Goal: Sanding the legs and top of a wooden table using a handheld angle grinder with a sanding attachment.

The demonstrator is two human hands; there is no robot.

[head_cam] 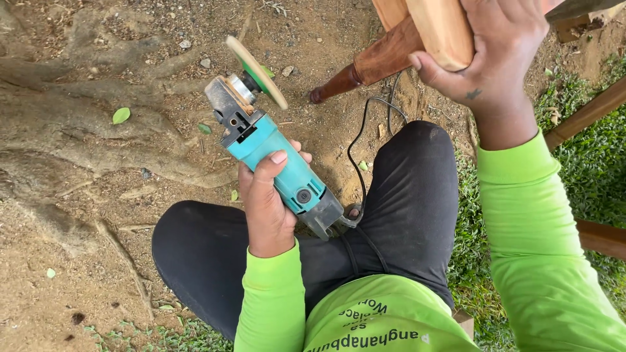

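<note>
My left hand grips a teal angle grinder around its body, above my left knee. Its round sanding disc points up and away, tilted on edge, touching nothing. A black cord runs from the grinder's rear over the ground and my lap. My right hand is closed over the end of a pale wooden piece at the top of view. A darker turned wooden leg slopes down from it to the dirt. I wear bright green sleeves and black trousers.
Thick tree roots cross the bare dirt at the left. Grass covers the ground at the right, crossed by brown wooden rails. Small leaves and stones lie scattered on the soil.
</note>
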